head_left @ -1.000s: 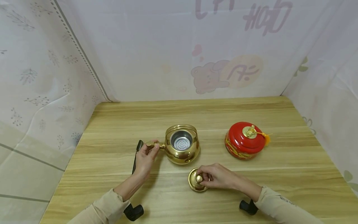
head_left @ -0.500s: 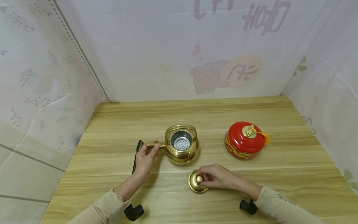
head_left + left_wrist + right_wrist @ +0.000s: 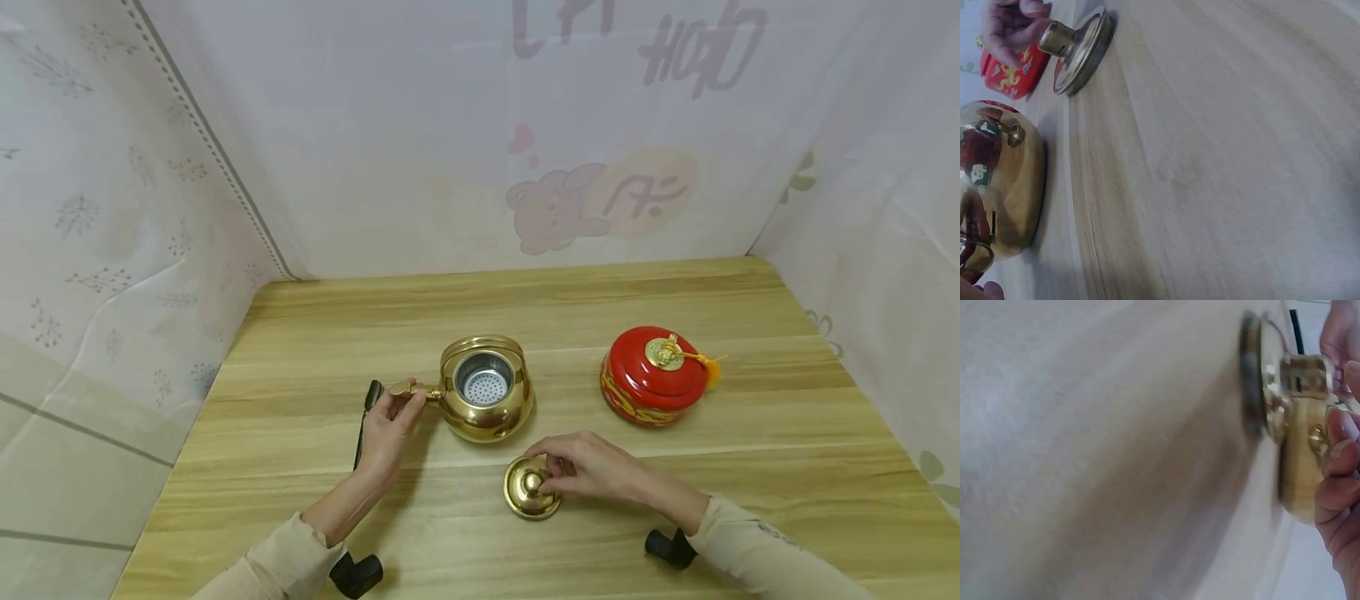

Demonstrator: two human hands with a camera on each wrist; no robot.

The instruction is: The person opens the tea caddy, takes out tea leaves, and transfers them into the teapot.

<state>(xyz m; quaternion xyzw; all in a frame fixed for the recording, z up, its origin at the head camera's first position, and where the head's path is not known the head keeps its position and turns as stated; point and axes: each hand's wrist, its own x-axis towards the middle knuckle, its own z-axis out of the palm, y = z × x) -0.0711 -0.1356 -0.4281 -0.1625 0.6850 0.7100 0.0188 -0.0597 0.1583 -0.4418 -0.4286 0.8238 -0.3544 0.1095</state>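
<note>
A gold teapot (image 3: pixel 483 421) stands upright with its top uncovered, and a perforated metal strainer (image 3: pixel 486 387) shows inside the mouth. My left hand (image 3: pixel 386 433) pinches the slim gold piece projecting from the pot's left side between thumb and fingers. In front of the pot, the round gold lid (image 3: pixel 517 498) lies knob up on the table. My right hand (image 3: pixel 588 471) is at the lid's right side with its fingers loosely bent. In the left wrist view the knob (image 3: pixel 1057 39) shows beside the right fingertips, outside their grasp.
To the right of the pot stands a red lidded jar (image 3: pixel 648 379) with a gold dragon pattern and an orange tassel (image 3: pixel 711 367). Black wrist-camera parts (image 3: pixel 356 575) hang under both wrists. Printed curtains (image 3: pixel 420 167) enclose the wooden table (image 3: pixel 360 317) on three sides.
My right hand has let go of the lid's knob and shifted slightly right of it. The left hand still holds the teapot, which has stayed in place.
</note>
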